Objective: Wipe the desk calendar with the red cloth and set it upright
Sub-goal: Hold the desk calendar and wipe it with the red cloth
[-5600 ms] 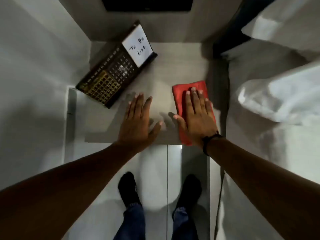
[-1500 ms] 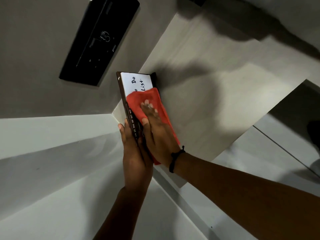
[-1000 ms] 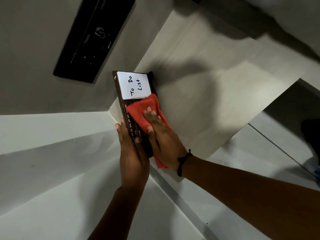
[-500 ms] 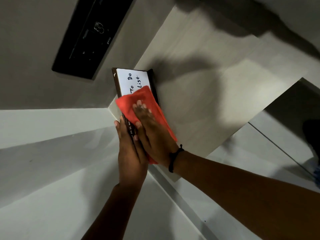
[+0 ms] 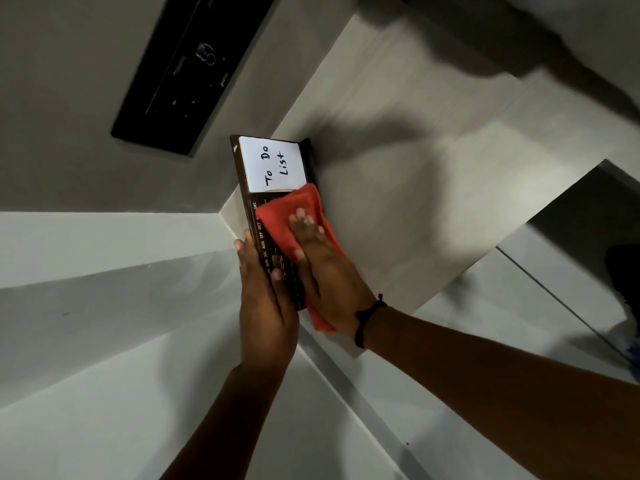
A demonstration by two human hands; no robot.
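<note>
The dark brown desk calendar (image 5: pixel 250 199) lies tilted at the corner of the pale table, its white "To Do List" pad facing up at the far end. My left hand (image 5: pixel 265 306) grips the calendar's near left edge, thumb over the month strip. My right hand (image 5: pixel 323 268) presses the red cloth (image 5: pixel 289 213) flat on the calendar's face just below the pad. The cloth covers most of the date grid, and its tail hangs out under my right wrist.
The pale wooden table (image 5: pixel 433 174) stretches to the right. A black socket panel (image 5: pixel 188 71) is fixed on the grey wall beyond the calendar. White walls meet at the left. The tiled floor (image 5: pixel 540 292) and a dark shoe show at the right edge.
My right hand has slid the cloth back down off the lower part of the white pad toward me. My left hand holds the same edge.
</note>
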